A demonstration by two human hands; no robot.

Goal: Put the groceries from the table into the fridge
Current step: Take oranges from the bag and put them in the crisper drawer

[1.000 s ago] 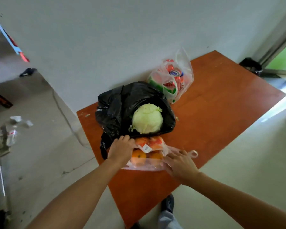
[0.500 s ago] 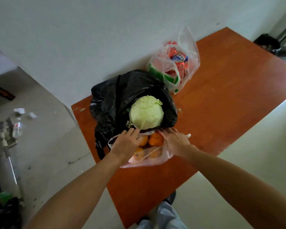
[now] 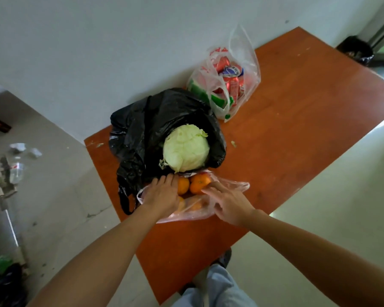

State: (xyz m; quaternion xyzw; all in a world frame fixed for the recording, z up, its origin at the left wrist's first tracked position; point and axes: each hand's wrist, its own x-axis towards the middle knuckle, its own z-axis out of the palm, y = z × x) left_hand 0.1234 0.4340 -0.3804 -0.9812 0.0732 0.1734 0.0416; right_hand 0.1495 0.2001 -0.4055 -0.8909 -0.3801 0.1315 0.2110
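A clear pinkish bag point(image 3: 233, 186) of oranges point(image 3: 198, 185) lies at the near edge of the orange-brown table point(image 3: 297, 111), its mouth spread wide. My left hand point(image 3: 162, 196) rests flat on the bag's left side, fingertips beside an orange. On the right side my right hand point(image 3: 230, 203) lies with straight, spread fingers touching the plastic and one orange. Just behind them a pale green cabbage point(image 3: 186, 149) sticks out of a black bag point(image 3: 142, 129). Further back stands a clear bag of drink cans point(image 3: 231, 78).
The table's back edge meets a white wall. A black bin point(image 3: 356, 49) sits past its far right corner. Clutter and a plastic bottle point(image 3: 17, 171) lie on the floor to the left. My leg and shoe point(image 3: 217, 282) show below the table edge.
My right hand has moved from the bag's right end to its mouth. Both hands have spread the plastic, and the oranges now show uncovered between them.
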